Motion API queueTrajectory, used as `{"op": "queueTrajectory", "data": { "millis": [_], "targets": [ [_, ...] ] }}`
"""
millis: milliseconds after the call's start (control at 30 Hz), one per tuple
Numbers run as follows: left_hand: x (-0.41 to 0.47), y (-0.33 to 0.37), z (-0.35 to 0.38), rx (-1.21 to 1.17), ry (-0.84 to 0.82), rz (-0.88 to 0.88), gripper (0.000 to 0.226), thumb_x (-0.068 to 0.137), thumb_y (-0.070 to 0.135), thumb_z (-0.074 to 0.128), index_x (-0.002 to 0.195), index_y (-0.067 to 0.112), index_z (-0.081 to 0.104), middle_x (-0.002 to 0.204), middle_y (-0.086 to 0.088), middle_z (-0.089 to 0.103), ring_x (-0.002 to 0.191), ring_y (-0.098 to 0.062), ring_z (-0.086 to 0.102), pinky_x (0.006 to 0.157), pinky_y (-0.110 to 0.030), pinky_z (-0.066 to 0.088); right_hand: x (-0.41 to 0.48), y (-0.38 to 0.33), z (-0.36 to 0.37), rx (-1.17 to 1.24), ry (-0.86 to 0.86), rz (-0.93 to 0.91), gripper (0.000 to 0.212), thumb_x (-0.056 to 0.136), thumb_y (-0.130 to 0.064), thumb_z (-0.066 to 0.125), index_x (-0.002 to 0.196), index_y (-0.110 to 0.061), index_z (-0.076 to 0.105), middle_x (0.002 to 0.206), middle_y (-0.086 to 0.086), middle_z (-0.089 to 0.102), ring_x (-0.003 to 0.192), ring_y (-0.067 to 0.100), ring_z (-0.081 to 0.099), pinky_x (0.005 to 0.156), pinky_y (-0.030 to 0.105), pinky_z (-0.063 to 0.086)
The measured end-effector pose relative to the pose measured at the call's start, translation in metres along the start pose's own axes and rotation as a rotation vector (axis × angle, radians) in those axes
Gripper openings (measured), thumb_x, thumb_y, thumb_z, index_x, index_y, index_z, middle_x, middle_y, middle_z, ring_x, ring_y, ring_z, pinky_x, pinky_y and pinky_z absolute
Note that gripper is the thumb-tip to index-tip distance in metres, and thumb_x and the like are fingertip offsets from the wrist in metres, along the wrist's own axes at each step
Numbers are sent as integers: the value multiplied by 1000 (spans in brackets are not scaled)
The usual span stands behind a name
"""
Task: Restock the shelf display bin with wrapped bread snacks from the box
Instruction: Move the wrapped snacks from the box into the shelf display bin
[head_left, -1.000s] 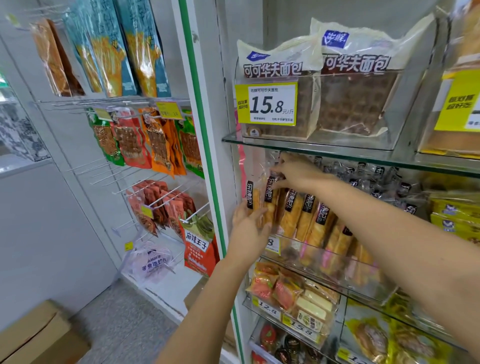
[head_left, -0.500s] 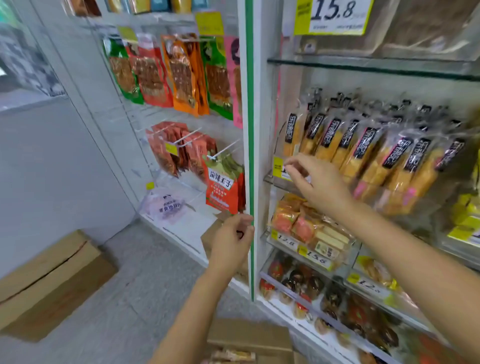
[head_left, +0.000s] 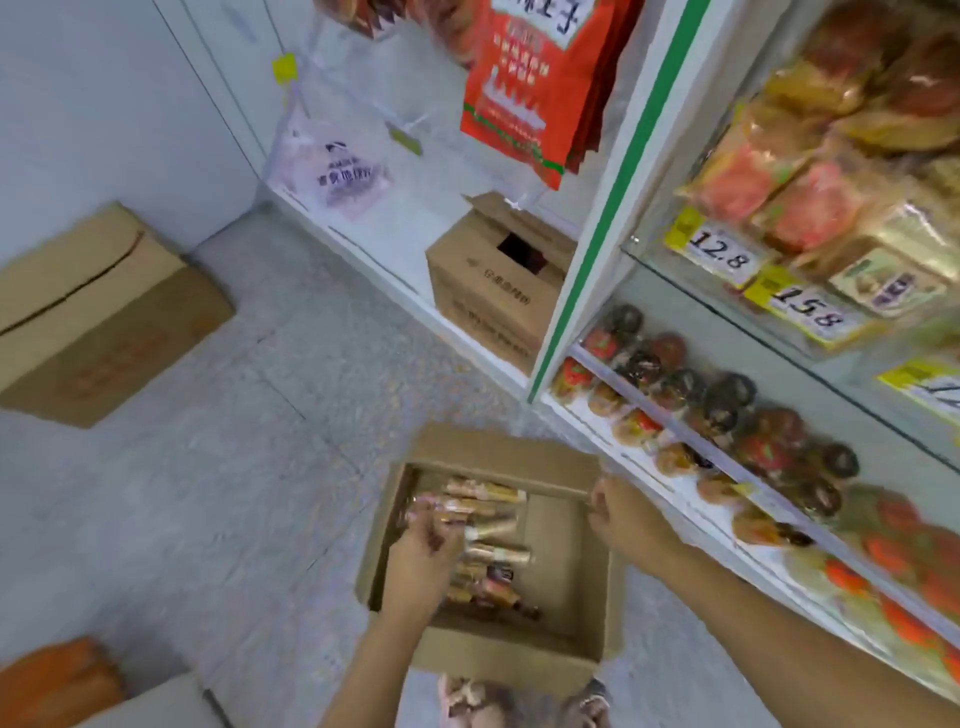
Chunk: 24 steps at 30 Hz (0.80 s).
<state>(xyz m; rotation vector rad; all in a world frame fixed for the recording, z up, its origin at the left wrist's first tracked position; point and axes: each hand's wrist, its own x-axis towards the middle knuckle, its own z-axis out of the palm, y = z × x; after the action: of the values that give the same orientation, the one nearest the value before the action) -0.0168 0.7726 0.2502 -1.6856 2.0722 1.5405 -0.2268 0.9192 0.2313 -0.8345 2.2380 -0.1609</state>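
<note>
Both hands have dropped from the shelf (head_left: 605, 270) to the open floor box (head_left: 561, 566), the left hand (head_left: 423, 551) curling round wrapped bread snacks (head_left: 493, 526) heaped under it, the right hand (head_left: 623, 519) at the flap edge beside it, its grip too blurred to tell.

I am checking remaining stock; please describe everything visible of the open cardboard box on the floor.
The open cardboard box is brown, upright on the grey floor beside the bottom shelf, its top flaps open. Its left side holds wrapped bread snacks; its right side is bare. The left hand reaches onto the snacks; the right hand is at its far rim.
</note>
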Motion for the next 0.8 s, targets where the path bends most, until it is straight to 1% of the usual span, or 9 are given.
{"op": "queueTrajectory", "data": {
  "millis": [133, 233, 300, 400, 467, 533, 600, 700, 800],
  "targets": [
    [50, -76, 48, 61, 7, -148, 39, 88, 29, 62, 58, 18, 40, 56, 1, 45, 57, -18, 46, 55, -31, 29, 52, 45, 78, -21, -62, 31, 31, 85, -6, 48, 66, -26, 33, 73, -4, 39, 65, 16, 44, 59, 29, 36],
    [86, -134, 87, 141, -42, -197, 39, 90, 31, 59, 59, 18, 39, 63, -8, 51, 70, -29, 55, 57, -30, 28, 95, 80, 138, -19, -157, 29, 21, 84, -7, 50, 77, -23, 39, 78, -4, 41, 71, 20, 49, 59, 29, 34],
    [110, -170, 114, 186, -93, -201, 30, 91, 28, 57, 65, 18, 46, 69, -8, 56, 70, -23, 56, 57, -28, 32, 123, 99, 179, -75, -215, 23, 14, 88, -10, 52, 100, -15, 47, 92, -1, 45, 79, 19, 47, 64, 28, 35],
    [145, -219, 157, 222, -142, -214, 9, 89, 22, 58, 91, 14, 60, 74, -3, 60, 67, -17, 54, 57, -27, 37, 163, 124, 238, -128, -266, 11, 39, 88, -9, 53, 125, -6, 45, 116, 10, 50, 91, 19, 50, 76, 30, 42],
    [166, -247, 185, 269, -178, -201, 18, 87, 21, 60, 104, 14, 58, 83, -2, 62, 77, -20, 60, 63, -26, 42, 184, 136, 275, -119, -291, 1, 41, 87, -9, 54, 127, -10, 46, 128, 10, 50, 109, 25, 54, 89, 35, 46],
    [185, -269, 209, 330, -223, -165, 15, 88, 20, 57, 103, 17, 59, 89, -4, 65, 91, -24, 63, 83, -31, 48, 201, 143, 309, -109, -362, -2, 27, 88, -9, 54, 116, -11, 54, 119, 8, 57, 111, 27, 55, 91, 32, 46],
    [203, -290, 230, 427, -261, -102, 19, 89, 14, 54, 103, 20, 65, 104, -4, 66, 102, -23, 60, 101, -38, 41, 209, 151, 341, -94, -452, 17, 28, 89, -14, 57, 117, -9, 58, 106, 3, 58, 110, 27, 57, 89, 28, 44],
    [235, -314, 255, 547, -258, -24, 32, 88, 8, 53, 114, 24, 62, 128, -2, 54, 106, -19, 58, 100, -39, 43, 214, 170, 385, -77, -532, 44, 50, 85, -20, 68, 131, -12, 51, 128, 3, 55, 120, 21, 52, 98, 26, 42],
    [261, -324, 274, 666, -318, 18, 49, 89, 8, 53, 133, 28, 45, 142, 0, 40, 122, -19, 48, 101, -38, 44, 218, 187, 411, -85, -577, 20, 63, 78, -29, 75, 134, -16, 48, 137, 5, 49, 123, 22, 48, 103, 33, 40]
  ]
}}
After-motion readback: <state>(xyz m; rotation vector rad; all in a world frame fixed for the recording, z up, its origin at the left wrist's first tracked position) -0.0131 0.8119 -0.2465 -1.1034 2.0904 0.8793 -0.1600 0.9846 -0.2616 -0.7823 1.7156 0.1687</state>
